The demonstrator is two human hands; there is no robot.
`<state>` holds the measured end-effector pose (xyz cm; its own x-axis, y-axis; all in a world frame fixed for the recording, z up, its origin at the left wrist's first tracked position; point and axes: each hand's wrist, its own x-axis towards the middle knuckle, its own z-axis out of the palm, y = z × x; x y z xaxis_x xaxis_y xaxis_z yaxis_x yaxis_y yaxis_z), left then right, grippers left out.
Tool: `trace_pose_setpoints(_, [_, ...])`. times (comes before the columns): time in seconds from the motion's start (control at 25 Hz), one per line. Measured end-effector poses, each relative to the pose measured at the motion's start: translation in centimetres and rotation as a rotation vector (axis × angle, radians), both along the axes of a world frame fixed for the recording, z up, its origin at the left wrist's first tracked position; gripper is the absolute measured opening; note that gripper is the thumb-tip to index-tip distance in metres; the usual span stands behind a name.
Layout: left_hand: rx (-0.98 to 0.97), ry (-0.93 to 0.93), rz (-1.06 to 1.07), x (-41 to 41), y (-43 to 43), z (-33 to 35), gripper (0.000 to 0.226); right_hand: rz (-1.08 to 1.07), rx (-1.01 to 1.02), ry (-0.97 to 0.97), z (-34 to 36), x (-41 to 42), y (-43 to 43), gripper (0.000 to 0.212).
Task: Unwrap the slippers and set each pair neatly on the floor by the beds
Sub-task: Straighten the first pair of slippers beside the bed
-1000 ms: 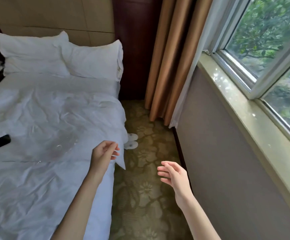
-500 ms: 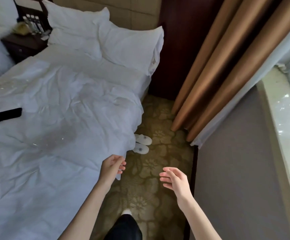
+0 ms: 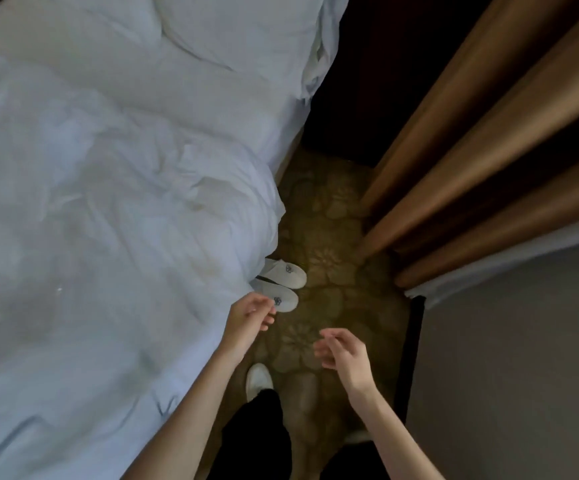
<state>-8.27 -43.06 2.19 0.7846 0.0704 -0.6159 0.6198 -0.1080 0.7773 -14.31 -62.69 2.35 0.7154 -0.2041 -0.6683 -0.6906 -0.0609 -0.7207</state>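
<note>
Presently, a pair of white slippers (image 3: 281, 284) is seen on the patterned carpet (image 3: 329, 237), set side by side against the right edge of the bed (image 3: 108, 202), toes pointing right. Their heel ends are partly covered by the overhanging white duvet (image 3: 177, 220). A small dark emblem is noted on each toe; its detail cannot be read.

The left hand (image 3: 250, 315) is held just near of the nearer slipper, fingers loosely curled, and nothing is held in its grip; contact with the slipper cannot be confirmed. The right hand (image 3: 345, 353) is held further right and nearer, over bare carpet, its grip loosely spread and empty.

A foot in a white slipper (image 3: 258, 379) with a dark trouser leg is seen below, between the two forearms. Brown curtains (image 3: 471, 150) hang at the far right, beside a grey wall (image 3: 523, 358). A pillow (image 3: 246, 26) lies at the far end of the bed. The view is dim and slightly blurred.
</note>
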Motion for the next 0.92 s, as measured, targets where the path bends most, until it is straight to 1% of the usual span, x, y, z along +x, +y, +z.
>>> trace_pose_setpoints(0.16, [0.102, 0.063, -0.097, 4.3, -2.0, -13.3, 0.011, 0.063, 0.017, 0.093, -13.4, 5.4, -2.0, 0.014])
trace_pose_setpoints(0.28, [0.182, 0.14, -0.173, 5.5, -1.6, -26.9, 0.01, 0.113, -0.007, 0.124, -27.2, 8.8, -2.6, 0.013])
trace_pose_setpoints(0.36, [0.267, 0.15, -0.2, 5.7, -0.8, -36.9, 0.013, 0.079, 0.004, 0.17, -37.5, 10.3, -2.2, 0.015])
trace_pose_setpoints(0.48, [0.362, 0.186, -0.141, 6.2, 1.4, -49.2, 0.022, -0.008, -0.041, 0.19, -50.6, 12.3, -0.7, 0.016])
trace_pose_setpoints(0.56, [0.418, 0.139, -0.076, 6.9, 2.8, -56.1, 0.026, -0.048, -0.094, 0.151, -57.6, 13.4, 0.6, 0.02])
trace_pose_setpoints(0.64, [0.478, 0.066, 0.044, 8.2, 3.9, -61.2, 0.04, -0.077, -0.179, 0.045, -62.2, 14.0, 1.5, 0.02])
trace_pose_setpoints(0.68, [0.533, 0.021, 0.104, 9.0, 4.4, -63.1, 0.047, -0.073, -0.25, -0.023, -63.8, 14.1, 1.8, 0.023])
trace_pose_setpoints(0.76, [0.64, -0.081, 0.192, 10.8, 5.6, -65.9, 0.054, -0.048, -0.377, -0.13, -66.2, 14.0, 2.1, 0.03])
trace_pose_setpoints(0.8, [0.637, -0.103, 0.233, 11.9, 6.1, -66.5, 0.055, -0.035, -0.408, -0.148, -66.8, 14.0, 2.1, 0.031])
trace_pose_setpoints(0.84, [0.574, -0.091, 0.284, 12.9, 6.5, -66.6, 0.055, -0.021, -0.4, -0.141, -67.0, 14.1, 2.2, 0.029])
trace_pose_setpoints(0.92, [0.385, 0.008, 0.364, 14.0, 6.7, -66.2, 0.049, -0.018, -0.306, -0.107, -66.7, 14.2, 2.0, 0.017])
